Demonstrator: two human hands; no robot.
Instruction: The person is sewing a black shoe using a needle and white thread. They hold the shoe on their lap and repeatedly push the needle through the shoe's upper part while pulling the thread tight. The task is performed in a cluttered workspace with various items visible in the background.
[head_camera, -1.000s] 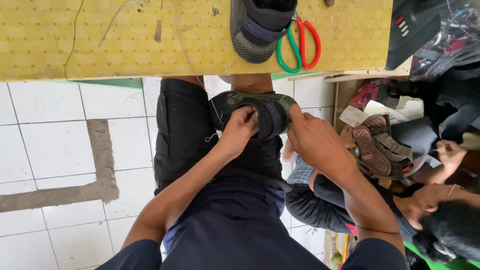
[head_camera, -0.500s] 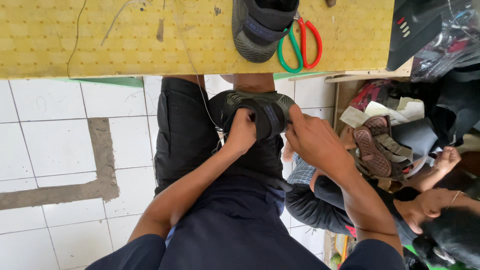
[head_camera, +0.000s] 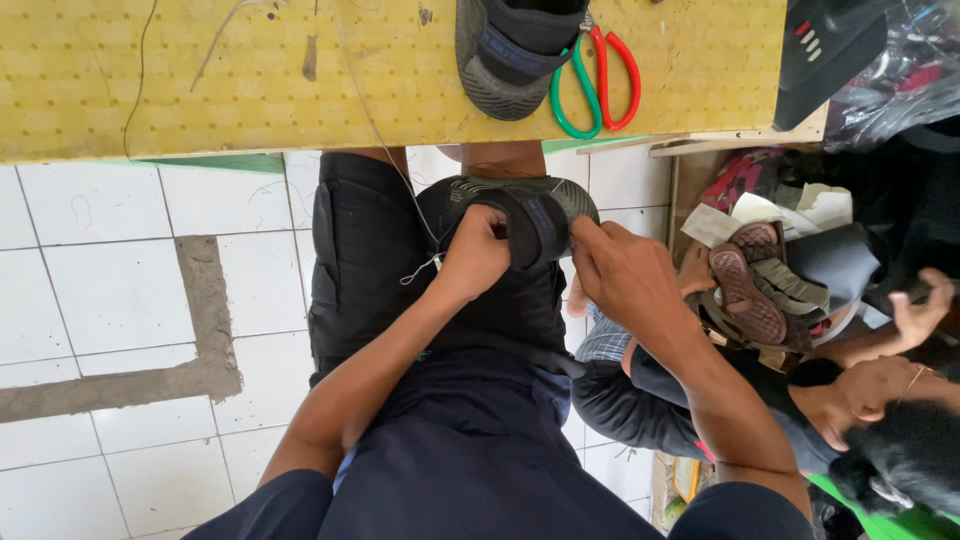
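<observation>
Dark sandal (head_camera: 520, 215) braced on the lap below the counter (head_camera: 250, 80). Left hand (head_camera: 475, 255), fingers pinching a thread (head_camera: 385, 140) to keep it taut; right hand (head_camera: 625, 275), fingers pressed together on the sandal's edge, steadies it.

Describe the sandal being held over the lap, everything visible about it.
The sandal is dark, with a grey-green ribbed sole edge and a broad black strap bearing a blue patch. It lies on the person's knees below the yellow table edge. The left hand grips its strap; the right hand pinches its other end. A pale thread runs up from it.
</observation>
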